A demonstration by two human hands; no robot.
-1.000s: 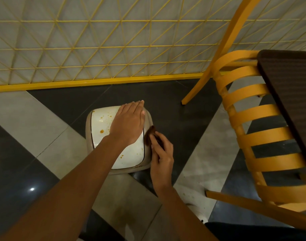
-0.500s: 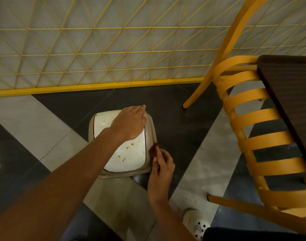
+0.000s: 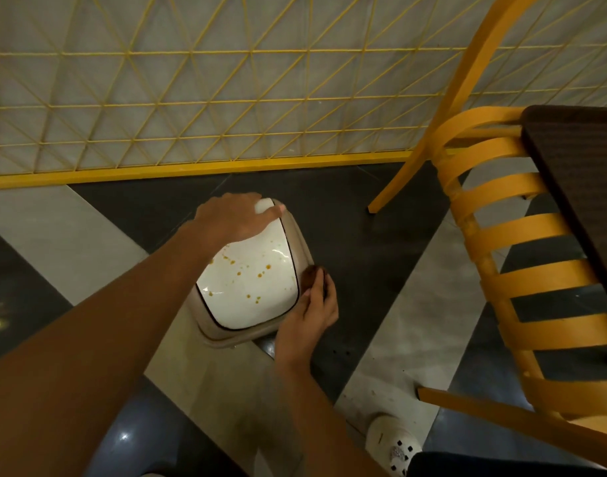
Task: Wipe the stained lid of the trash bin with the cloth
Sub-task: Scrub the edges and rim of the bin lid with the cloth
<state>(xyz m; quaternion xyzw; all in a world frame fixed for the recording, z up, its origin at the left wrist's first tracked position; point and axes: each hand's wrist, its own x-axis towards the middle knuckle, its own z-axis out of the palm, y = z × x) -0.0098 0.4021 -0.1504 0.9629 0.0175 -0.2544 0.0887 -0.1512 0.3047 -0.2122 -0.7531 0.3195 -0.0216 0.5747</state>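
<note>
A small beige trash bin [image 3: 304, 251] stands on the floor below me, its white lid [image 3: 250, 290] speckled with orange-brown stains. My left hand [image 3: 231, 218] lies over the lid's far edge, fingers curled around the top corner. My right hand [image 3: 307, 316] is at the bin's right rim and pinches a small dark brown cloth [image 3: 310, 277], bunched up against the rim beside the lid. The far left part of the lid is hidden under my left hand and forearm.
A yellow slatted chair [image 3: 522, 235] stands close on the right, one leg [image 3: 398, 180] planted behind the bin. A dark table top [image 3: 581, 173] sits at the right edge. A yellow lattice partition [image 3: 192, 98] runs behind. My white shoe [image 3: 393, 442] is near the bottom.
My left hand slid from the lid's middle to its far edge, uncovering the stains. The bin now sits turned at an angle. My right hand stayed at the right rim with the cloth.
</note>
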